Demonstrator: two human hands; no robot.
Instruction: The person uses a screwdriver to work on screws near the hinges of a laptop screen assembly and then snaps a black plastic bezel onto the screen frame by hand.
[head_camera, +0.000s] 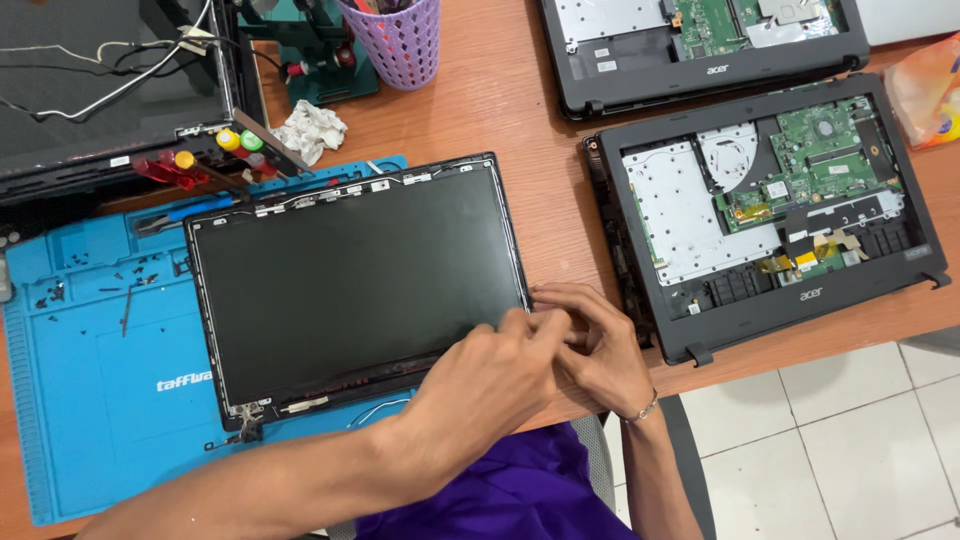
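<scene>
We look down on a wooden surface (520, 130) where a person works at a bare laptop screen panel (360, 285), its dark glass face up and its thin frame exposed. The panel lies partly on a blue repair mat (100, 400), with its right edge hanging past the mat onto bare wood.

Both hands meet at the panel's lower right corner. The left hand (490, 385) reaches across from the mat side, its fingers (530, 325) bent down onto the panel's edge. The right hand (600, 350) sits just beside it, touching it, fingers curled and pinching at the same corner; a thin bracelet circles that wrist. We cannot tell whether either hand truly grips the frame or only presses on it, and no tool shows in them.

Right of the panel, well clear of the hands' work, lies an opened laptop base (770, 215) with its green circuit board and silver shielding showing. A second opened base (700, 45) lies beyond that one. Above the panel's top left corner, screwdrivers (190, 165) with red, yellow and green handles rest together, and a crumpled white cloth (310, 130) lies near them. A lilac mesh basket (395, 40) stands further back. Small loose screws (130, 275) dot the mat left of the panel.
</scene>
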